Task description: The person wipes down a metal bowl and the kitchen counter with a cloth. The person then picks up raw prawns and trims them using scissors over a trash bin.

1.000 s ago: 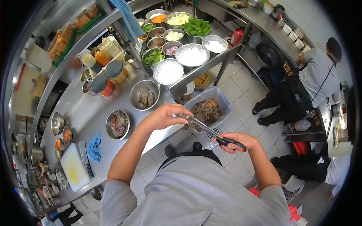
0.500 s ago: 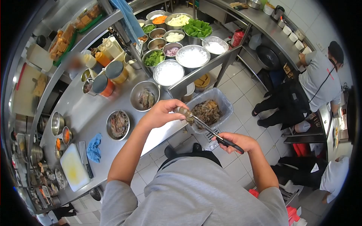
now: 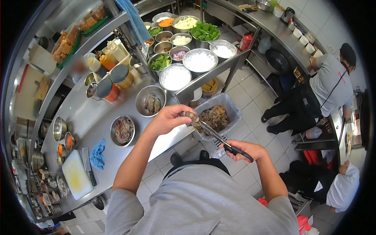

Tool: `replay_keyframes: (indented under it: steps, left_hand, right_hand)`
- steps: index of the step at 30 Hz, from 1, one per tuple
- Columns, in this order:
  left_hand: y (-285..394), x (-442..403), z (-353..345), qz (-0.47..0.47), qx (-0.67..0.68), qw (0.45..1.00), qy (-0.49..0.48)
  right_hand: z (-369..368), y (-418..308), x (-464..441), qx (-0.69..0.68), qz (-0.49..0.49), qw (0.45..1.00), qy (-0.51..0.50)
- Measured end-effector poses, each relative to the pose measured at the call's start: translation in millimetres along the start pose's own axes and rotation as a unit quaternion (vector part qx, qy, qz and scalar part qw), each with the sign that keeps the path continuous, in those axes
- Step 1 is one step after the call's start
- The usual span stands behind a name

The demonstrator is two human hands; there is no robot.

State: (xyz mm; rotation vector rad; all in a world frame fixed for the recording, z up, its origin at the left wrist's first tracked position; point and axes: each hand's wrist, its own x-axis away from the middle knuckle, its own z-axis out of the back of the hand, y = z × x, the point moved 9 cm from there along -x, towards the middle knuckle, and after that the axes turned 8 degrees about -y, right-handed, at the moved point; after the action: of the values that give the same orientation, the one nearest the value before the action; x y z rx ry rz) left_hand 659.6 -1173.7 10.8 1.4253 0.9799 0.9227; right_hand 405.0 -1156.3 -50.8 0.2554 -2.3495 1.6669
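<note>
My left hand (image 3: 171, 118) pinches a greyish shrimp (image 3: 191, 117) between thumb and fingers. Black-handled scissors (image 3: 219, 137) sit in my right hand (image 3: 243, 150), their metal blades reaching up to the shrimp's near end. Whether the blades are apart there is too small to tell. Under both hands, a lined bin (image 3: 236, 112) holds a brown heap that looks like shrimp scraps. On the steel table, one metal bowl (image 3: 138, 102) contains a few grey shrimp, and another bowl (image 3: 113, 140) holds more, reddish-brown ones.
Bowls of white powder (image 3: 175, 76), cut vegetables and lettuce (image 3: 205, 31) line the counter's far end. A knife (image 3: 89, 166) lies beside a white cutting board (image 3: 76, 174), near a blue cloth (image 3: 98, 154). One co-worker (image 3: 327, 86) stands at the right counter, another (image 3: 340, 188) lower right.
My hands stay nearly in place, with the shrimp and scissor tips still together. The co-worker at lower right has shifted posture, an arm now raised.
</note>
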Motion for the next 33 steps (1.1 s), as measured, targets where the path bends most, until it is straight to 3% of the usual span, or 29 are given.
replay_keyframes:
  steps: [13, 16, 21, 28, 33]
  left_hand:
    - [24.6, -7.9, -26.8, -0.041, -0.182, 0.979, -0.086]
    - [26.6, -9.0, -32.2, -0.049, -0.197, 0.974, -0.096]
    - [23.3, -8.1, -30.5, -0.046, -0.219, 0.969, -0.106]
    - [27.5, -5.7, -32.7, -0.05, -0.264, 0.956, -0.115]
    - [25.6, -6.6, -32.4, -0.04, -0.265, 0.957, -0.113]
  right_hand:
    - [-7.2, -0.1, -5.4, -0.047, 0.007, 0.999, -0.013]
    - [-7.3, -0.6, -5.6, -0.054, 0.02, 0.998, -0.027]
    - [-6.3, -5.4, -1.2, -0.057, -0.041, 0.997, 0.009]
    - [-3.8, -4.7, 0.0, -0.01, -0.028, 1.0, 0.006]
    - [5.0, -0.5, 5.7, -0.029, -0.055, 0.997, 0.054]
